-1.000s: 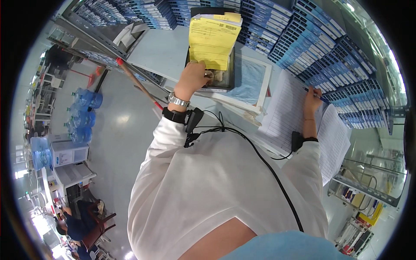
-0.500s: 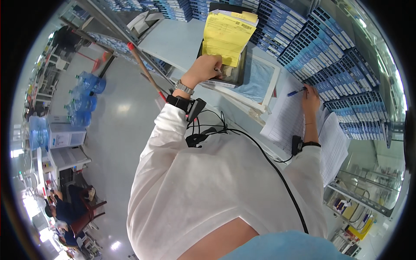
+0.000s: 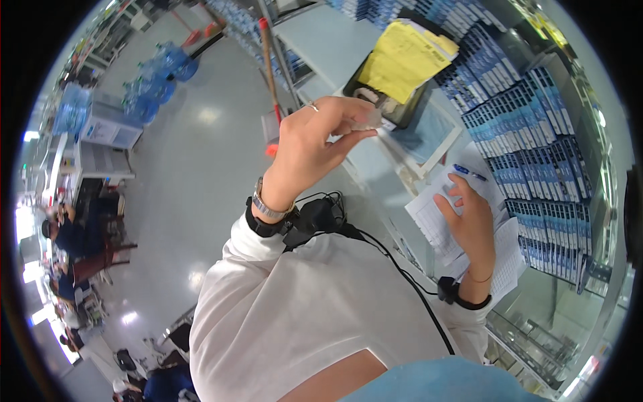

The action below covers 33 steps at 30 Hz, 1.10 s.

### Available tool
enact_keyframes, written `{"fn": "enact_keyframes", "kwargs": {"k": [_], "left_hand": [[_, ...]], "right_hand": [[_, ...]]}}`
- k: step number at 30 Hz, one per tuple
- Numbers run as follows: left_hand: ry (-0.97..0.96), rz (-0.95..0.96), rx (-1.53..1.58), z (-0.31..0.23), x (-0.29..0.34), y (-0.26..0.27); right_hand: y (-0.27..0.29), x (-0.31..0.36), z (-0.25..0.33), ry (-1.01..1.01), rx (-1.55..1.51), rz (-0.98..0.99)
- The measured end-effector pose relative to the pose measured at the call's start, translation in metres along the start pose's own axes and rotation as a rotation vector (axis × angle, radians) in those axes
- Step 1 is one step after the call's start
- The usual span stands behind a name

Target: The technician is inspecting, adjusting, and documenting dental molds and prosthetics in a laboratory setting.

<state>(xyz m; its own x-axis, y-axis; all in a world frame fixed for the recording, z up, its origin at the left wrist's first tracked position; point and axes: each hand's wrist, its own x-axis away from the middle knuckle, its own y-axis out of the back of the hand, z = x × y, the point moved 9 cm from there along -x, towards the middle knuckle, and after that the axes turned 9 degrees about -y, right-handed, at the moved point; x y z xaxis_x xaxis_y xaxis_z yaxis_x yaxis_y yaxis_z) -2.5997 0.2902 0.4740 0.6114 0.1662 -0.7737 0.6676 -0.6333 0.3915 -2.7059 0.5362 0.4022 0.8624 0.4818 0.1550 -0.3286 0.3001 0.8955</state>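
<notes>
My left hand [image 3: 315, 137] is raised near the dark open box [image 3: 398, 120], pinching a small, clear, whitish plastic-looking piece [image 3: 367, 119] between thumb and fingers. Its exact kind is too blurred to tell. Yellow sheets [image 3: 402, 60] lean up over that box, covering part of its inside. My right hand [image 3: 469, 214] hovers over the printed white sheets [image 3: 439, 214] with fingers apart and nothing in them. Just beyond its fingertips a blue pen [image 3: 470, 173] lies on the paper. A framed blue sheet [image 3: 418, 137] rests between the box and the papers.
Blue-and-white boxes [image 3: 536, 134] stand in stacked rows at the right and back. Black cables [image 3: 395, 261] hang across my front from the wrist bands. A red-ended wooden handle [image 3: 269, 67] leans beside the table. Water bottles [image 3: 151, 84] and seated people [image 3: 87, 231] are off to the left.
My left hand has come out of the box toward me with the whitish piece. My right hand has let go of the pen and drawn back. The view has turned.
</notes>
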Motion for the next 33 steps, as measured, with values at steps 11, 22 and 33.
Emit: {"fn": "enact_keyframes", "kwargs": {"k": [11,22,33], "left_hand": [[0.193,-0.171,0.056,-0.002,0.055,0.157],[0.470,-0.254,-0.187,0.067,0.140,0.411],[0.481,-0.253,-0.259,0.187,0.142,0.561]], "right_hand": [[-0.135,-0.129,0.081,0.254,0.246,-0.454],[-0.110,-0.114,0.154,0.222,0.305,-0.755],[-0.231,-0.052,0.470,0.463,-0.021,-0.176]]}}
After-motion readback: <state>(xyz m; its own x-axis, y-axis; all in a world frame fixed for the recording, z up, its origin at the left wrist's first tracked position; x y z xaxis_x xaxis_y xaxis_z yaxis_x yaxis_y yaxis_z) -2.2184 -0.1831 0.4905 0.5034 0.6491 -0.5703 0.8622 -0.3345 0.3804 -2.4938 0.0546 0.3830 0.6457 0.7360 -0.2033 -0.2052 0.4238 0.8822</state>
